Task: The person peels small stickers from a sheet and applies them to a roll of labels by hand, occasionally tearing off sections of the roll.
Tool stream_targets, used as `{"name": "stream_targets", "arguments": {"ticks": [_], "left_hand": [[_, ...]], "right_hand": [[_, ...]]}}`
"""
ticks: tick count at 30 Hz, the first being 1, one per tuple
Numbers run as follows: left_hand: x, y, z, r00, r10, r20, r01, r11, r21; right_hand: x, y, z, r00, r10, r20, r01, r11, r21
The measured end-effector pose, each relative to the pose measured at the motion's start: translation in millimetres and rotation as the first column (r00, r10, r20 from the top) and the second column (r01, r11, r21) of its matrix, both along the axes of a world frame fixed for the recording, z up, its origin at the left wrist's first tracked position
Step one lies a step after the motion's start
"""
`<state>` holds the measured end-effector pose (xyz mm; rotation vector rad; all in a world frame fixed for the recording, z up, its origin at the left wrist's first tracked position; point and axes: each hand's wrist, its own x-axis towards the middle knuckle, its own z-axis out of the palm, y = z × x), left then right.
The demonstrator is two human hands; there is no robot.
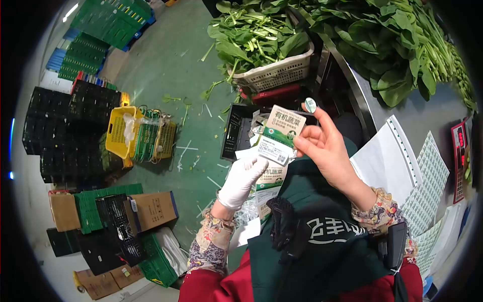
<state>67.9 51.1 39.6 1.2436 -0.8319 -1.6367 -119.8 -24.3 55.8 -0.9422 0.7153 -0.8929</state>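
Note:
My left hand (pixel 240 182), in a white glove, is closed on the lower end of a green and beige vegetable label (pixel 284 123) with Chinese print. The label's right edge is pinched by the thumb and fingers of my bare right hand (pixel 326 153). On my raised right index fingertip sits a small oval sticker (pixel 310 104). Below the left fingers hangs a strip of matching labels (pixel 270 187), partly hidden by the glove. A white printed patch with a square code (pixel 283 159) shows at the base of the held label.
A black crate (pixel 236 132) stands behind the labels. Beyond it, a pale basket (pixel 282 72) is heaped with leafy greens. More greens (pixel 382 50) lie on the metal table at right, with sticker sheets (pixel 426 173) and a red scale (pixel 459 161). A yellow basket (pixel 121 126) stands left.

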Motion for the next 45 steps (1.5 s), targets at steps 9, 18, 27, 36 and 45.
{"name": "stream_targets", "arguments": {"ticks": [9, 18, 27, 36, 45], "left_hand": [[-1, 9, -9, 0.994, 0.058, -0.093, -0.057, 0.998, 0.022], [-5, 10, -6, 0.988, 0.03, -0.152, -0.014, 0.994, 0.106], [-6, 10, -8, 0.995, 0.019, -0.094, -0.013, 0.998, 0.067], [-3, 10, -7, 0.997, 0.025, -0.08, -0.021, 0.999, 0.05], [-4, 8, -7, 0.994, 0.105, 0.013, -0.105, 0.985, 0.138]], "right_hand": [[-6, -4, -7, 0.994, 0.11, -0.006, -0.109, 0.99, 0.09], [-9, -5, -13, 0.99, 0.137, -0.017, -0.134, 0.986, 0.102], [-10, -4, -15, 0.99, 0.132, -0.056, -0.125, 0.986, 0.111], [-10, -4, -24, 0.988, 0.135, -0.069, -0.129, 0.988, 0.088], [-9, 3, -34, 0.943, 0.058, -0.329, -0.086, 0.994, -0.072]]}}
